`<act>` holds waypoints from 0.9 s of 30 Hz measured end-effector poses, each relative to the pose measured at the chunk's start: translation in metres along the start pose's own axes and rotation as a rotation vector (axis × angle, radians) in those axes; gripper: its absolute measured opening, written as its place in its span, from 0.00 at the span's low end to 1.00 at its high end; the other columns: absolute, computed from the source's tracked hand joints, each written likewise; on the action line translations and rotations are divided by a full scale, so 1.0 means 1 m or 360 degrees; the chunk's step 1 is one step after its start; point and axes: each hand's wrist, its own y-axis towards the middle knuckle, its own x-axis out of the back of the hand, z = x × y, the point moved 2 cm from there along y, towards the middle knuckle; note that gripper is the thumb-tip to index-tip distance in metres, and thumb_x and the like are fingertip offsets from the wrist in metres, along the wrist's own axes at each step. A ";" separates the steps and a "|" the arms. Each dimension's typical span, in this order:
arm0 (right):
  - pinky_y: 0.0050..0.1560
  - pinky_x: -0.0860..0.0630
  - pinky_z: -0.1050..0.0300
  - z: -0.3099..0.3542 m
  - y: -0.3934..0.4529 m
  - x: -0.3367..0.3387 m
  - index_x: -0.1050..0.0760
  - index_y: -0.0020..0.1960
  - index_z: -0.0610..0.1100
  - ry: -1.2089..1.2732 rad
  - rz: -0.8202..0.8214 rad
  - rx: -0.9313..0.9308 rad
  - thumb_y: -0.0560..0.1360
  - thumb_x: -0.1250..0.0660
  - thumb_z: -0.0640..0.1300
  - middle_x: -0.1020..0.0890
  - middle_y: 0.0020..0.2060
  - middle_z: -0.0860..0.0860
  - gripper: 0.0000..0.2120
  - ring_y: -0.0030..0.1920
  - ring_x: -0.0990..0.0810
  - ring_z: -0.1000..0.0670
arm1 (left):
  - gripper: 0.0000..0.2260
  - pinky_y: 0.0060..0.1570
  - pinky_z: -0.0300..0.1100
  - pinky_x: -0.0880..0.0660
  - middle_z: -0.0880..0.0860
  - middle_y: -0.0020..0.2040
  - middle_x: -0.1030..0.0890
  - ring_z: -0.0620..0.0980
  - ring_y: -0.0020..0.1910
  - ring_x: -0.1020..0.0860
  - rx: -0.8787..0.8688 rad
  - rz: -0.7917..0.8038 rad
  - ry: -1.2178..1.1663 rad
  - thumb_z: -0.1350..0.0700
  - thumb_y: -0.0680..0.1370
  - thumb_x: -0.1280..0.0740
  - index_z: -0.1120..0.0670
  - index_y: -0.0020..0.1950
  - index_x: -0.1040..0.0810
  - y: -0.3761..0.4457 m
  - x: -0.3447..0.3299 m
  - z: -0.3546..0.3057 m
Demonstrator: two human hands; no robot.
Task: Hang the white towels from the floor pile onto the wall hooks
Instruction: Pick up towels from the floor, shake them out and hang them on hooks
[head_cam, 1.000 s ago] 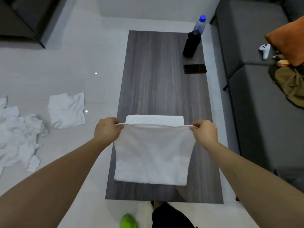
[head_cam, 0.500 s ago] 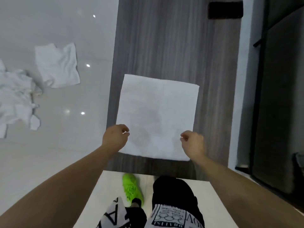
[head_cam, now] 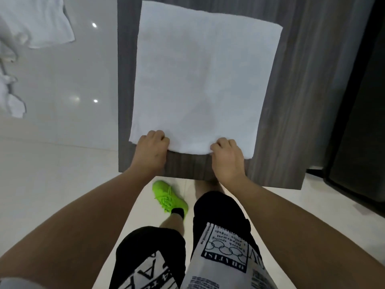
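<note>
A white towel (head_cam: pixel 202 80) lies spread flat on the dark wood table (head_cam: pixel 291 101). My left hand (head_cam: pixel 151 149) pinches the towel's near edge close to its left corner. My right hand (head_cam: pixel 227 157) pinches the same edge further right, fingers curled over the cloth. More white towels lie on the floor at the left: one loose towel (head_cam: pixel 39 24) at the top left and part of the crumpled pile (head_cam: pixel 10 94) at the left edge. No wall hooks are in view.
The table's near edge (head_cam: pixel 187 176) is just in front of my legs, with a green shoe (head_cam: pixel 166 197) on the pale tiled floor below it. A dark sofa side (head_cam: pixel 358 122) runs along the right of the table.
The towel was held up by its top corners, then laid flat on the table. My hands have closed on its near edge, and my view has tilted further down.
</note>
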 end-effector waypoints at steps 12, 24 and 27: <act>0.44 0.30 0.52 0.050 -0.042 0.102 0.22 0.53 0.39 0.0120 -0.0371 -0.0122 0.66 0.35 0.29 0.21 0.44 0.43 0.16 0.45 0.25 0.42 | 0.03 0.31 0.46 0.33 0.56 0.38 0.23 0.54 0.30 0.31 0.0109 -0.0398 -0.0078 0.63 0.75 0.37 0.57 0.45 0.30 -0.071 0.102 0.003; 0.40 0.36 0.54 0.278 -0.128 0.354 0.26 0.45 0.41 0.0242 -0.1249 0.0445 0.74 0.39 0.40 0.23 0.43 0.46 0.04 0.44 0.26 0.44 | 0.11 0.44 0.46 0.31 0.58 0.48 0.25 0.58 0.46 0.27 0.0276 -0.1552 -0.0173 0.64 0.76 0.41 0.58 0.55 0.23 -0.291 0.371 0.079; 0.40 0.33 0.54 0.358 -0.156 0.384 0.26 0.46 0.43 0.0288 -0.1329 0.0744 0.76 0.40 0.43 0.23 0.41 0.49 0.05 0.41 0.25 0.46 | 0.07 0.42 0.47 0.33 0.57 0.46 0.26 0.59 0.43 0.27 0.0395 -0.1809 -0.0149 0.61 0.78 0.42 0.58 0.52 0.25 -0.372 0.403 0.117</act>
